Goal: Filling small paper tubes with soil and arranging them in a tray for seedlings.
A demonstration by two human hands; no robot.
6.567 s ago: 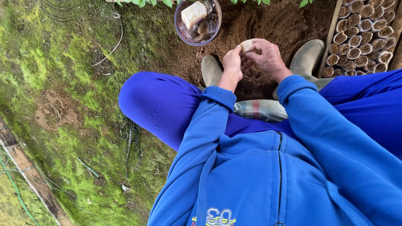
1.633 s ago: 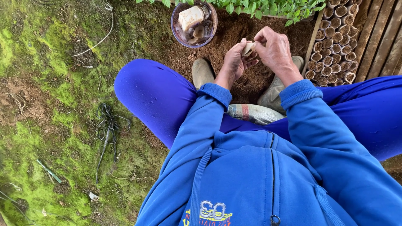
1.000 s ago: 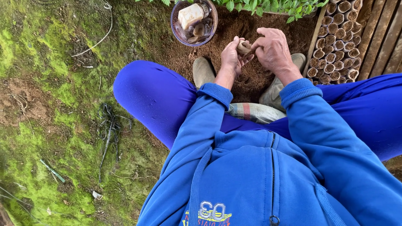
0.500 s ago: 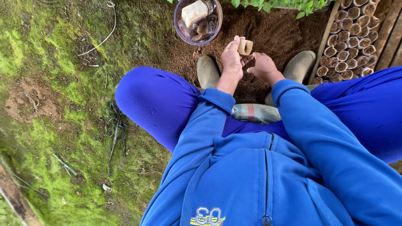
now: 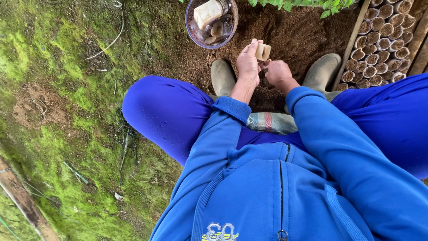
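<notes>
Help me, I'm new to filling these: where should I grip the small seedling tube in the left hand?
Grip the seedling tube around its side wall, as the left hand does, coming from the left. Its open end then stays clear for the right hand beside it.

The person wore a bright blue zip-up hooded jacket (image 5: 285,196) with ribbed cuffs, drawcords and a metal zipper pull, a pale emblem stitched low on the front. Matching bright blue trousers (image 5: 165,111) covered both legs. A striped grey-and-red cloth (image 5: 269,122) showed at the lap. Olive-grey rubber boots (image 5: 223,76) covered the feet.
</notes>
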